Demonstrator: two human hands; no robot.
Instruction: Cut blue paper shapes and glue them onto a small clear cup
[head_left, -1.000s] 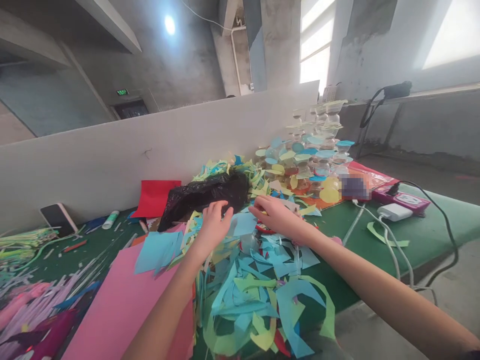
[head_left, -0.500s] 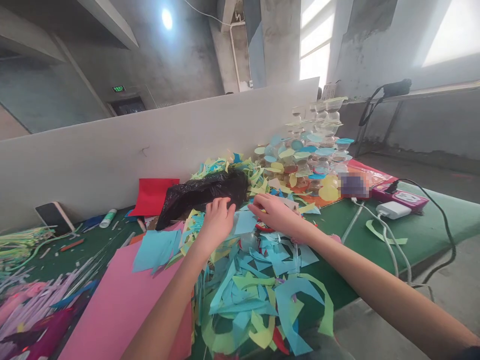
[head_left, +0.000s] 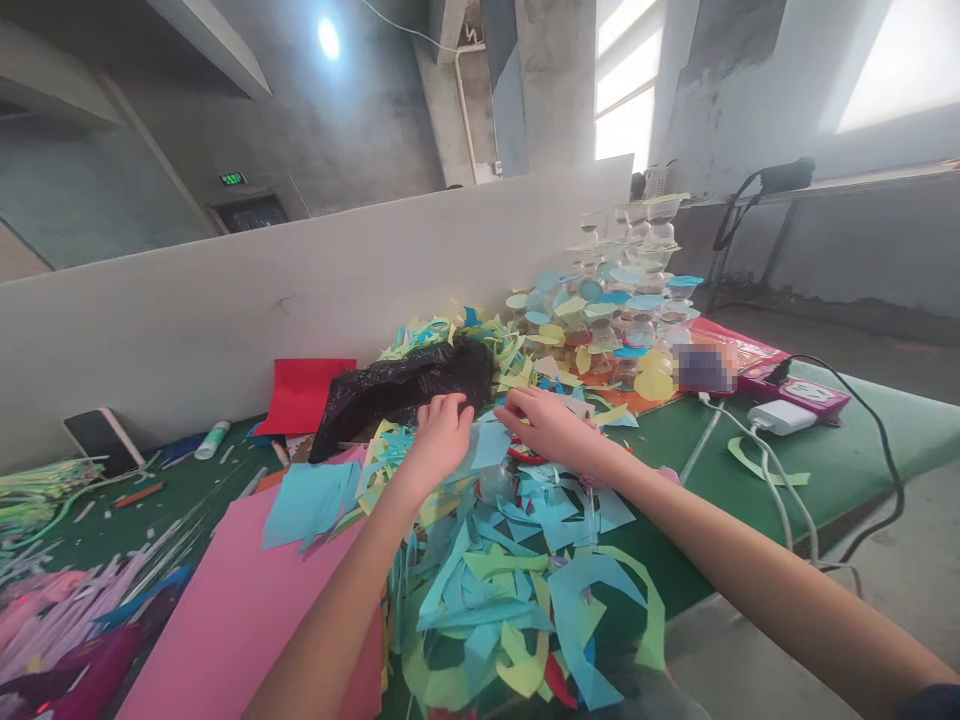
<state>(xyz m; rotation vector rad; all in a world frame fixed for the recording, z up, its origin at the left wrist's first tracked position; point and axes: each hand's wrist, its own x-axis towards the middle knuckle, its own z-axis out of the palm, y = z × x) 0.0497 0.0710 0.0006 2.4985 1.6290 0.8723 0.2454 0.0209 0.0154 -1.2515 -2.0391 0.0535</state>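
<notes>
Left hand (head_left: 441, 438): fingers curled, tips against black plastic bag (head_left: 401, 392). Right hand (head_left: 547, 428): fingers bent, blue paper scraps (head_left: 491, 445) just below; grip cannot be told.

A low white partition (head_left: 225, 340) crosses the frame in front of bare, stained concrete walls (head_left: 352, 110). A round ceiling lamp (head_left: 328, 38) glows at upper left, above a small green exit sign (head_left: 232, 179). Bright windows (head_left: 626, 100) fill the upper right beside a concrete pillar (head_left: 555, 80). Grey concrete floor (head_left: 885, 560) shows at lower right, past a green table (head_left: 900, 430).
</notes>
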